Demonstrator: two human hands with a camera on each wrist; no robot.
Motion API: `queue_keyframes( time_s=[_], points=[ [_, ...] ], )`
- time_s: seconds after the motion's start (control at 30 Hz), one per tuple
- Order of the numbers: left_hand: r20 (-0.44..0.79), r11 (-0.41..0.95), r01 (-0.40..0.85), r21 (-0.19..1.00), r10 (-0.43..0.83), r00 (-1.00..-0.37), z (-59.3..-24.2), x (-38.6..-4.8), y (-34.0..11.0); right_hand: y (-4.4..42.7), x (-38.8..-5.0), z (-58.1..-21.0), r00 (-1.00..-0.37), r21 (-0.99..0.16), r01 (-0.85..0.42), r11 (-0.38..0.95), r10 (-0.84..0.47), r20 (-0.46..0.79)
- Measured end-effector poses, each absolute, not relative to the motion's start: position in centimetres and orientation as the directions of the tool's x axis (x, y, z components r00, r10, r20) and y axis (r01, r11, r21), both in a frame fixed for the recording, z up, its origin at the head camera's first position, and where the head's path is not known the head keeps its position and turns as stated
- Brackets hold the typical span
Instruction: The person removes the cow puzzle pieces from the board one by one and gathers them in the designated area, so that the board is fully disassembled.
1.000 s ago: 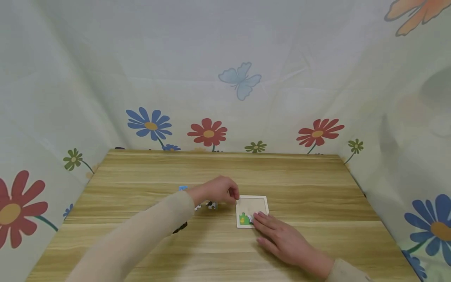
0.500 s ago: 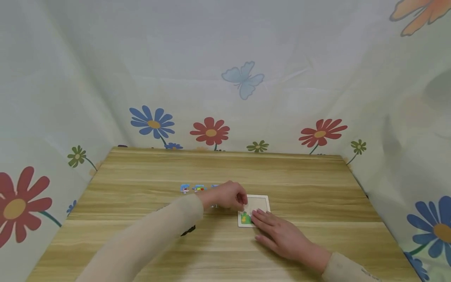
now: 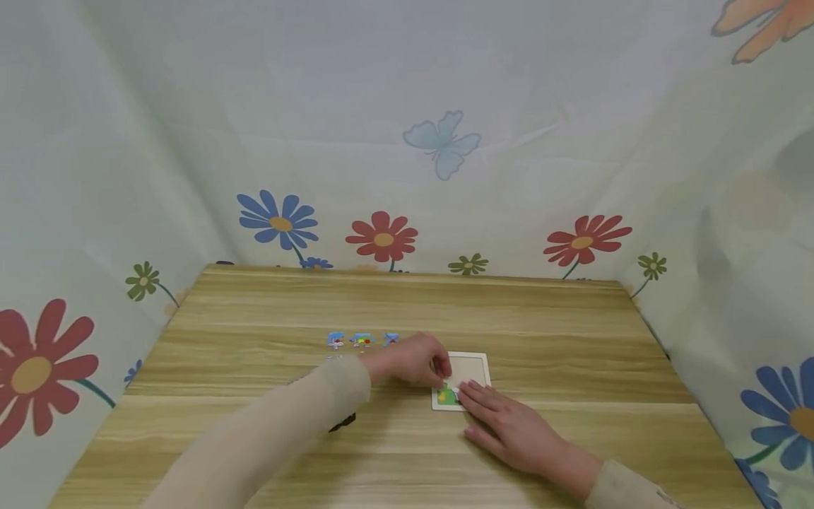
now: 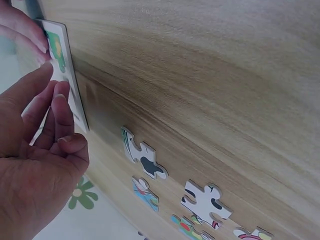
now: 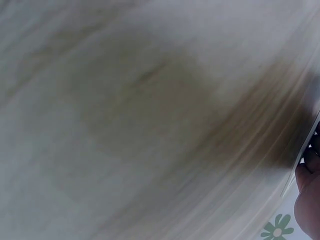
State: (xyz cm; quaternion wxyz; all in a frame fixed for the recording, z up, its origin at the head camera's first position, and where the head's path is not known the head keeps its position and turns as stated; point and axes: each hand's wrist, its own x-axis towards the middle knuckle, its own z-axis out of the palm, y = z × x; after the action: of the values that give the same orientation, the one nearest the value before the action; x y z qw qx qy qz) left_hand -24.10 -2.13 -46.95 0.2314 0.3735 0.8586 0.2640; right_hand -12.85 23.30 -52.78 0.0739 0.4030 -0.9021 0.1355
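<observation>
A small square puzzle tray with a white rim (image 3: 488,369) lies on the wooden table, and a green piece (image 3: 447,396) fills its near-left corner. My left hand (image 3: 416,359) is over the tray's left side, thumb and fingers curled together. In the left wrist view this hand (image 4: 42,170) seems to pinch a whitish puzzle piece (image 4: 59,74) against the tray, beside the green piece (image 4: 56,47); fingers partly hide it. My right hand (image 3: 518,431) rests with extended fingers on the tray's near-right part, covering that corner.
Several loose puzzle pieces (image 3: 362,340) lie left of the tray, some hidden by the left forearm; in the left wrist view a white-and-black piece (image 4: 205,201) is among them. A dark object (image 3: 343,423) shows beside the left sleeve. Flower-patterned cloth (image 3: 318,170) surrounds the table.
My left hand has moved a little right and toward me, from the tray's far-left corner to near the green piece. More loose pieces show behind the left wrist. The right hand stays on the tray.
</observation>
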Motion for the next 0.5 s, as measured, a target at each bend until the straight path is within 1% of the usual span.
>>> queue_keyframes(
  time_s=[0.27,0.5],
  points=[
    [-0.217,0.599,0.532,0.598,0.760,-0.613,-46.68,-23.52,-2.22,23.38,-12.63,-52.71,-0.679,-0.190,-0.734,0.652,-0.697,0.230],
    [-0.226,0.592,0.529,0.608,0.768,-0.600,-46.69,-23.56,-2.19,23.37,-12.53,-52.66,-0.687,-0.197,-0.727,0.658,-0.692,0.224]
  ],
)
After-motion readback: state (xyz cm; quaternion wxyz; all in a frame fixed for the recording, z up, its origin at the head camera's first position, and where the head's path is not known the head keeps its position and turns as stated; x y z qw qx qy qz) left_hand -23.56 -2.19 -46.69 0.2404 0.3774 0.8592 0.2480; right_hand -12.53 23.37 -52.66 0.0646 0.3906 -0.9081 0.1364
